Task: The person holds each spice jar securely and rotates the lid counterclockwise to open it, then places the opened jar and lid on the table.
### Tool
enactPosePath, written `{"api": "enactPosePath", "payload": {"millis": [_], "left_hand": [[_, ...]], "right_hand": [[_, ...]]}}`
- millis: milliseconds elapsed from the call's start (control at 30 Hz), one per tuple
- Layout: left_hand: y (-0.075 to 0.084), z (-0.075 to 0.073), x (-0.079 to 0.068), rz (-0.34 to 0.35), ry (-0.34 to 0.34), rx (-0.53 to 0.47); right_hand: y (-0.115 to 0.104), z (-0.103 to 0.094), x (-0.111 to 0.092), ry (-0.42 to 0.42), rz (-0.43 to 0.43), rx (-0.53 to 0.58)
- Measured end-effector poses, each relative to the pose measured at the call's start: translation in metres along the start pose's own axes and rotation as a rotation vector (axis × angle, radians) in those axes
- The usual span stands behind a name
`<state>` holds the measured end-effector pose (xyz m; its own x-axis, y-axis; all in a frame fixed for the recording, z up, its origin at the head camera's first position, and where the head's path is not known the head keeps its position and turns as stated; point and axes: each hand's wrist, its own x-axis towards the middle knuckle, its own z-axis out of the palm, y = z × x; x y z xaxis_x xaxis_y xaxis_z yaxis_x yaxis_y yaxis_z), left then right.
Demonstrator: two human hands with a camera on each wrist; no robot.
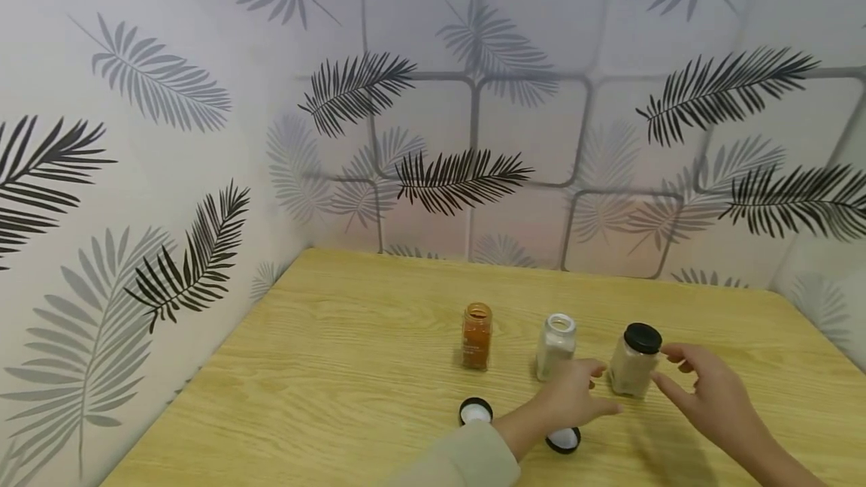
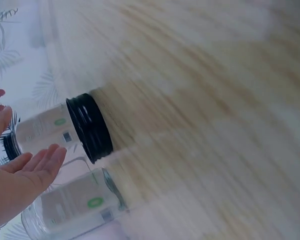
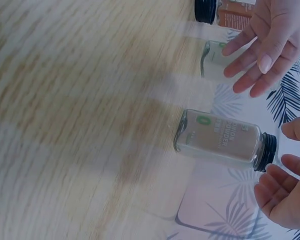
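A square glass jar of pale onion powder (image 1: 631,368), with a black lid (image 1: 643,337) on it, stands upright between the two hands. My right hand (image 1: 710,389) is at its right side, thumb and fingers spread near the lid; the right wrist view shows a gap between them. On the left, my left hand (image 1: 571,395) reaches toward the same jar with fingers loosely extended, holding nothing. Just behind the left hand stands an uncapped jar of white powder (image 1: 555,348), partly covered by it. A loose black lid (image 1: 564,440) lies under the left wrist.
Farther left an uncapped jar of orange-red powder (image 1: 476,338) stands on the wood-grain table (image 1: 325,367). In front of it another loose lid (image 1: 476,412) lies with its white inside up, next to the left sleeve (image 1: 467,461). A leaf-patterned wall (image 1: 433,126) borders the table's back.
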<state>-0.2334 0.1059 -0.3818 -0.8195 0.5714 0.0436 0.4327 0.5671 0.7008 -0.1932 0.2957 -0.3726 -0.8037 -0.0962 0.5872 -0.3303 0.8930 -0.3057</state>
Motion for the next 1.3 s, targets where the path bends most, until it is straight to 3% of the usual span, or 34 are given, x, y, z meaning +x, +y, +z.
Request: {"api": "enactPosePath", "payload": {"millis": [167, 400, 600, 800, 1033, 1300], "left_hand": [[0.008, 0.007, 0.008, -0.008, 0.013, 0.026], [0.008, 0.014, 0.019, 0.033, 0.08, 0.016], [0.012, 0.018, 0.024, -0.028, 0.09, -0.026], [0.016, 0.022, 0.029, -0.025, 0.103, -0.045], [0.02, 0.026, 0.036, -0.135, 0.125, -0.043], [0.019, 0.028, 0.047, -0.169, 0.149, -0.037]], "right_hand": [[0.002, -0.002, 0.004, 0.007, 0.005, 0.007], [0.002, -0.001, 0.011, -0.019, 0.035, 0.008], [0.006, -0.002, 0.021, -0.082, 0.05, 0.028], [0.014, -0.004, 0.034, -0.156, 0.05, 0.042], [0.013, 0.001, 0.045, -0.249, 0.05, 0.036], [0.008, 0.009, 0.047, -0.264, 0.056, -0.003]]}}
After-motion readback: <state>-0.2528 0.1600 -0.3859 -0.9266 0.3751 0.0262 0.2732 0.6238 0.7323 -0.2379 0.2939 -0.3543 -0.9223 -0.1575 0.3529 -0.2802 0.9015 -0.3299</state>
